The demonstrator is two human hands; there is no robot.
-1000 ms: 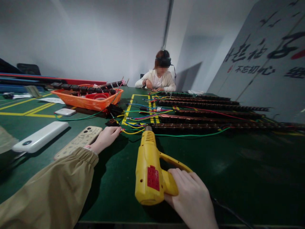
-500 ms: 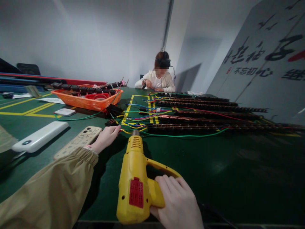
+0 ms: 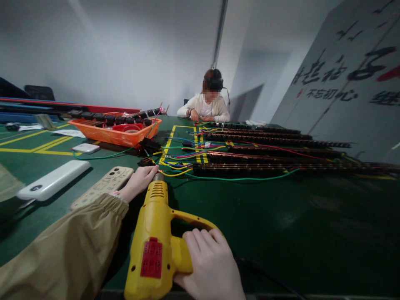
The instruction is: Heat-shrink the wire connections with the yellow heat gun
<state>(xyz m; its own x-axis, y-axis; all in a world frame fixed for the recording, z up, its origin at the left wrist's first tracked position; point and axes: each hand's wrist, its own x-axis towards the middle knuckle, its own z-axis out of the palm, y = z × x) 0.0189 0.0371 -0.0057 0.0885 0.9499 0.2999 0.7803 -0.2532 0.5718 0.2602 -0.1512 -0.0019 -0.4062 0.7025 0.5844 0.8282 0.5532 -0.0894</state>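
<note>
My right hand [image 3: 211, 262] is wrapped round the handle of a yellow heat gun [image 3: 153, 218] with a red label on its back. The gun's metal nozzle points away from me, at the fingertips of my left hand [image 3: 140, 181]. Those fingers are pinched on a thin wire, whose end they hide. Yellow wires [image 3: 179, 174] run from that spot to the nearest long black strip [image 3: 243, 168]. A green wire [image 3: 243, 179] lies along the front of this strip.
Several more black strips with coloured wires lie behind. Left are a patterned phone [image 3: 106, 185], a white power bank [image 3: 54, 180], a small white box [image 3: 86, 148] and an orange basket [image 3: 109, 135] of parts. A co-worker [image 3: 204, 104] sits across the green table.
My right hand has swung the heat gun leftward, bringing its nozzle from beside the wires to close by my left fingertips. My left hand has stayed in place.
</note>
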